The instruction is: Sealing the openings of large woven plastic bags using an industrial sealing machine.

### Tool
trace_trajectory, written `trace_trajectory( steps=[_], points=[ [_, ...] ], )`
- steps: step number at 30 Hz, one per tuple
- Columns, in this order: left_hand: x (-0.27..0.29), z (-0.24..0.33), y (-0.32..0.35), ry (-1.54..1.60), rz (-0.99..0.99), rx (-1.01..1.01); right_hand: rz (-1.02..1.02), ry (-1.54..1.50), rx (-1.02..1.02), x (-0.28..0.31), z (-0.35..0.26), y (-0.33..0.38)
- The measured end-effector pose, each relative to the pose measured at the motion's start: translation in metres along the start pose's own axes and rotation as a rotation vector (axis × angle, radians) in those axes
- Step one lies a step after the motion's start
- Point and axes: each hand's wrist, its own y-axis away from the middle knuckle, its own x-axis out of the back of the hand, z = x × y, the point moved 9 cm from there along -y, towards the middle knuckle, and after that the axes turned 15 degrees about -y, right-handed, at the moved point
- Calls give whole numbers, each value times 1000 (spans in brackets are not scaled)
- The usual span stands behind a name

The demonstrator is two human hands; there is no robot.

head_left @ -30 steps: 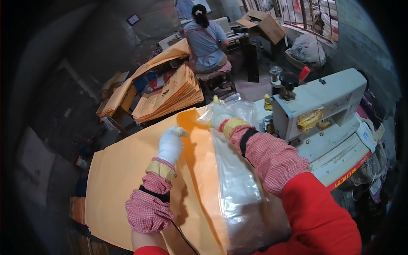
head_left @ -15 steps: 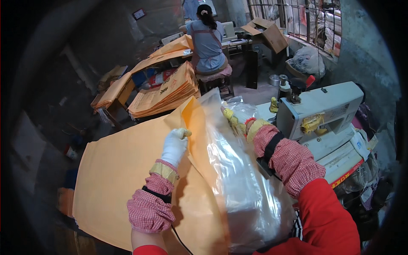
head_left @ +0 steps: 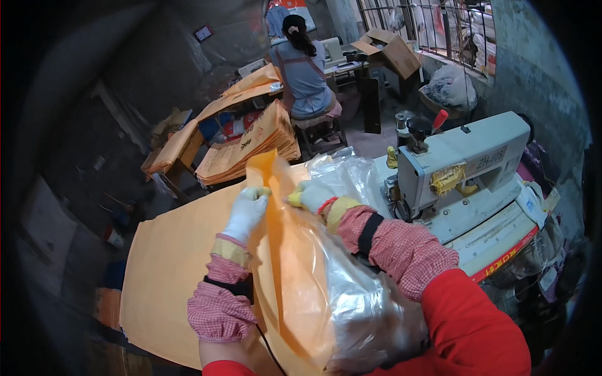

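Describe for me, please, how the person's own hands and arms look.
The left hand and right hand wear white gloves with yellow on the fingers; the right glove's cuff is edged red. Each arm has a yellowish band, a red-and-white checked cover and a black strap, with a red sleeve above. A thin dark cable shows beside the left arm.

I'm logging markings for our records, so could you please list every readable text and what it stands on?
Wording isn't copied here; locations only.
Sewing machine: dark characters on its pale body.
Red strip along its near edge: yellow characters.
Stacked orange sheets: dark print, too small to read.
Small wall frame: any text too small to read.
Foreground orange sheet and clear plastic: no text shows.
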Motion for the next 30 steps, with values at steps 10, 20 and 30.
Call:
trace_trajectory(
  steps=[10,20,30],
  points=[
    [95,24,41,413,297,42,188,-368,65,31,31,-28],
    [140,66,77,142,288,-140,-146,137,229,-78,-59,42],
    [178,94,111,386,239,-31,-730,359,350,-140,-41,157]
  ],
)
